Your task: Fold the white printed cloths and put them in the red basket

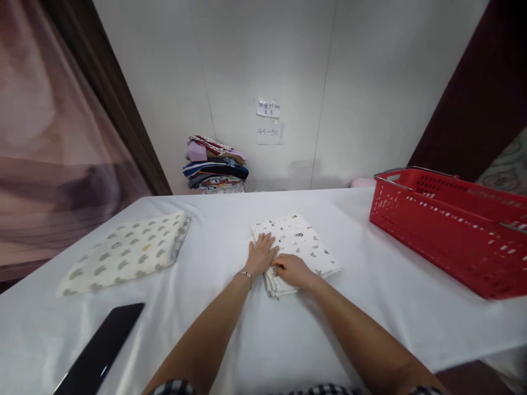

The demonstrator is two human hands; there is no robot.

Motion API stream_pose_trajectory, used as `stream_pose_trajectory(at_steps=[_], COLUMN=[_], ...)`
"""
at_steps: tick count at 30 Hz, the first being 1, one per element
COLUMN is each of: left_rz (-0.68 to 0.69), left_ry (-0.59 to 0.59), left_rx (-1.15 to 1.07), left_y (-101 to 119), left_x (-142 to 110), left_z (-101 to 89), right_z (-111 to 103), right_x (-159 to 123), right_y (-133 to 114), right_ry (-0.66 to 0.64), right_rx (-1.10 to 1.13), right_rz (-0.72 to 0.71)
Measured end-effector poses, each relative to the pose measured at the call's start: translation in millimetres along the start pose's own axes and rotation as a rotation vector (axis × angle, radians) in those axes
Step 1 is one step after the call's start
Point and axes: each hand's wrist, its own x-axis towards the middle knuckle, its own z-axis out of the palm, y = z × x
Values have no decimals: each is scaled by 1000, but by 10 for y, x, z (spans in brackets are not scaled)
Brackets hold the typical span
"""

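Note:
A white cloth [302,241] with small grey and yellow prints lies folded in several layers on the white-covered table. My left hand [262,253] rests on its left edge, fingers stretched out and pressing flat. Right beside it, my right hand [293,270] is closed at the near left part of the cloth, thumb and fingers pinched together on the fabric. How much fabric the pinch takes in is hidden. Off to the left lies another folded cloth [132,249], cream with grey shapes, touched by neither hand.
A red plastic basket [444,236] with metal handles stands on the table's right side. At the front left lies a black flat object [102,348]. Beyond the table's far edge rises a stack of folded fabrics [216,167], and paper signs [269,133] hang on the wall.

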Motion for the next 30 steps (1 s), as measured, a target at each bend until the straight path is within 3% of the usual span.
stream_pose_trajectory(at_steps=[3,8,11,15,20,24,30], left_rz=[-11,-15,-3,27,236,232,226], left_ry=[-1,-43,-75,-59,28,4,28], left_rx=[-8,1,110,218,229,157,104], left_y=[9,25,75,302,572,517,461], left_x=[0,5,35,1,-336,-535,-520], left_z=[8,-23,-94,-174,-55,68,89], right_z=[-141,-441,-453,-388,-502,-590,-607], right_x=[-73,-378,-541,-585,-585,-653,-630], right_y=[127,609,822,912,977,1044,1015], right_ry=[38,351,273,183,246,277,237], right_rx=[83,-119,-236,-214,14,17,-44], right_rz=[-17,190,326,394,519,595,618])
